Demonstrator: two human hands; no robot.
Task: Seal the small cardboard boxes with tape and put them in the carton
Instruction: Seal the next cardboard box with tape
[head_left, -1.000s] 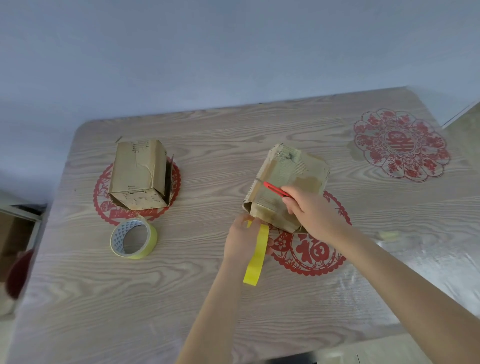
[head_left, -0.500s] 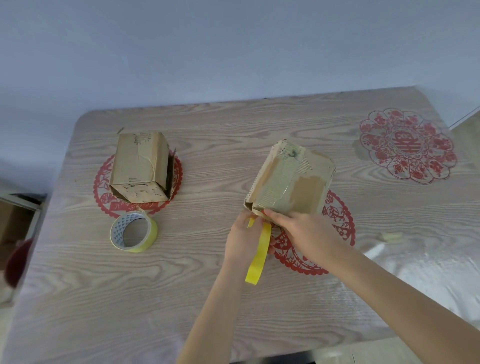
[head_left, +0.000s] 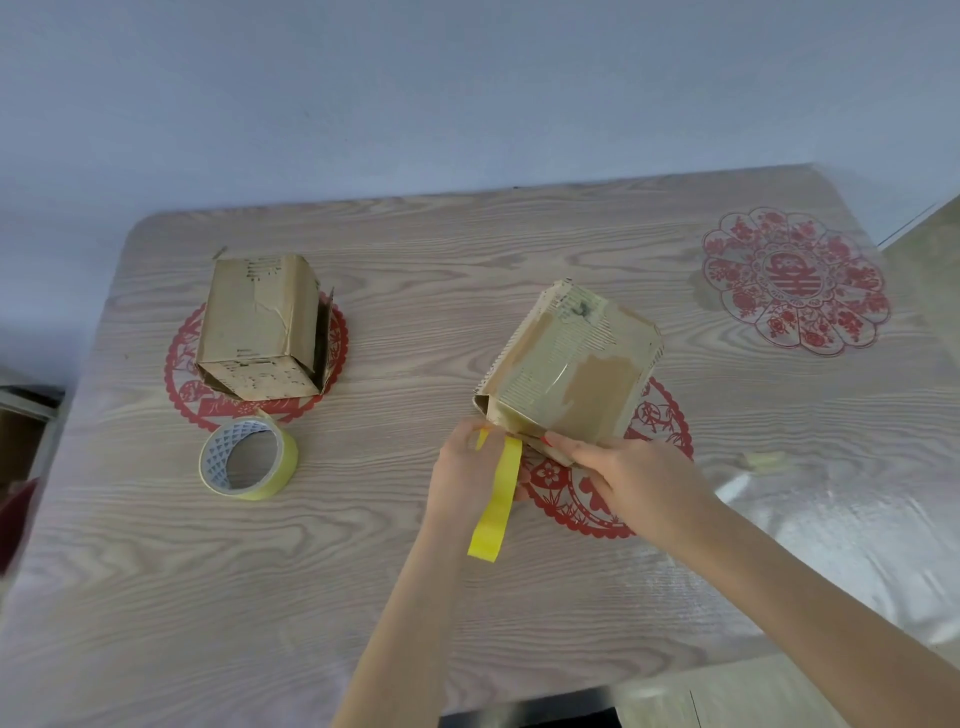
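Note:
A worn small cardboard box (head_left: 566, 374) patched with clear tape stands tilted at the table's middle right. My right hand (head_left: 639, 483) grips its near lower edge, and a small red tip shows by the fingertips. My left hand (head_left: 467, 475) pinches the top of a yellow tape strip (head_left: 496, 501) at the box's near left corner, and the strip hangs down toward me. A second small cardboard box (head_left: 260, 322) lies on its side at the left. The yellow tape roll (head_left: 248, 457) lies flat just in front of it.
The wood-grain table (head_left: 415, 249) carries red paper-cut decals, one at the far right (head_left: 795, 280). A small pale scrap (head_left: 761, 460) lies right of my right hand. A plain wall rises behind the table's far edge. The near table edge is close below my forearms.
My right hand slid from the top of the box down to its near lower edge, and the red thing it held is now almost hidden. My left hand still pinches the strip.

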